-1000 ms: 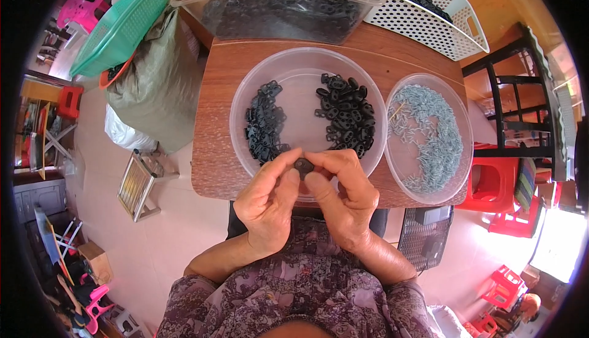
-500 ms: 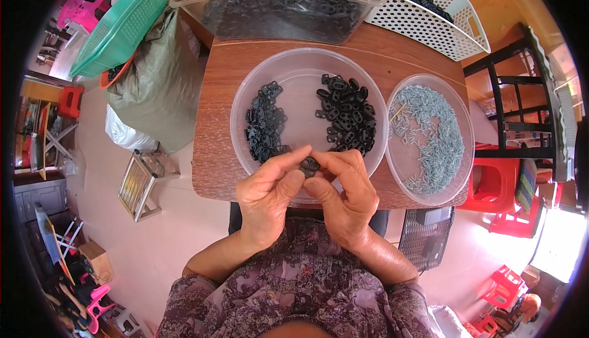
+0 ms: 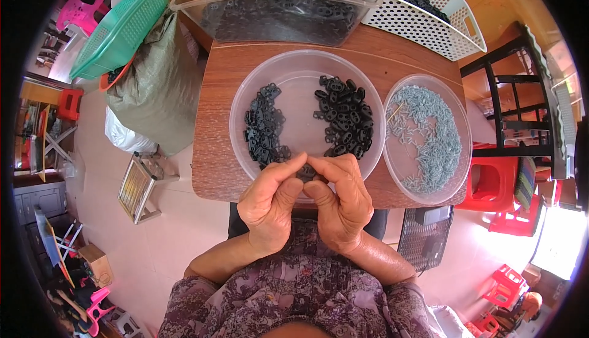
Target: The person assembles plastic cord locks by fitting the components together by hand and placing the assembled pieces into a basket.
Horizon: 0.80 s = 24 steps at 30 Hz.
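Note:
My left hand (image 3: 271, 206) and my right hand (image 3: 339, 200) meet fingertip to fingertip over the near rim of a clear round bowl (image 3: 307, 71). Together they pinch a small black plastic part (image 3: 307, 171), mostly hidden by the fingers. Inside the bowl lie two heaps of black plastic parts: one on the left (image 3: 264, 126), one on the right (image 3: 343, 117). A second clear round bowl (image 3: 392, 154) to the right holds a ring of small silvery metal pieces (image 3: 432, 138).
The bowls stand on a small brown wooden table (image 3: 215, 154). A clear bin of black parts (image 3: 276, 0) and a white perforated basket (image 3: 423, 12) sit at the far edge. A green basket (image 3: 119, 28) on a grey sack is at left; red stools (image 3: 494, 184) at right.
Both hands have shifted slightly away from my body, toward the bowl's rim, while still working the small black part between the fingertips. The bowls have not moved.

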Each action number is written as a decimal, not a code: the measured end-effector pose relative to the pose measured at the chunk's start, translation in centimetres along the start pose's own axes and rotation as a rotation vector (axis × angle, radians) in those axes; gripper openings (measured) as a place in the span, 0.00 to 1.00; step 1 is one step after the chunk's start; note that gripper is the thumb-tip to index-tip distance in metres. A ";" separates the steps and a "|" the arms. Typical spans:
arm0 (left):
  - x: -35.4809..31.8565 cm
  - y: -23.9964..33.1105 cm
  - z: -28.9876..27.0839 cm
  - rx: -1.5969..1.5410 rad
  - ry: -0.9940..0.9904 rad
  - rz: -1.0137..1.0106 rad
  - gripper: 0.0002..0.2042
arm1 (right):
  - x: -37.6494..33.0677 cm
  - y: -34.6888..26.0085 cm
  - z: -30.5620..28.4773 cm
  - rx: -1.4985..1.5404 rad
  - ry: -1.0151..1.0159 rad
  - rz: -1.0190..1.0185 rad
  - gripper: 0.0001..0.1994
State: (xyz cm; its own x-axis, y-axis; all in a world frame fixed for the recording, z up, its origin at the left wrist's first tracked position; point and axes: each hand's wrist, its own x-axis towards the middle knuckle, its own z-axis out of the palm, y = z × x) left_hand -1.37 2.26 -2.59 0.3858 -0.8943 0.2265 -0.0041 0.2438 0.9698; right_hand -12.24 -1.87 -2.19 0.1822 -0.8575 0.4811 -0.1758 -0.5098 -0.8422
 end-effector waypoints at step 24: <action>-0.2 1.1 -0.7 0.137 -0.097 -0.054 0.13 | -0.5 -0.7 -1.5 0.293 -0.091 0.354 0.12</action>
State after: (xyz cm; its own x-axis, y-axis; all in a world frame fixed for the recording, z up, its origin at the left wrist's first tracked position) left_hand -0.77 2.96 -1.63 0.2979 -0.9385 0.1748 -0.1140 0.1468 0.9826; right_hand -13.71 -1.19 -1.51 0.2463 -0.9591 0.1398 0.0361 -0.1351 -0.9902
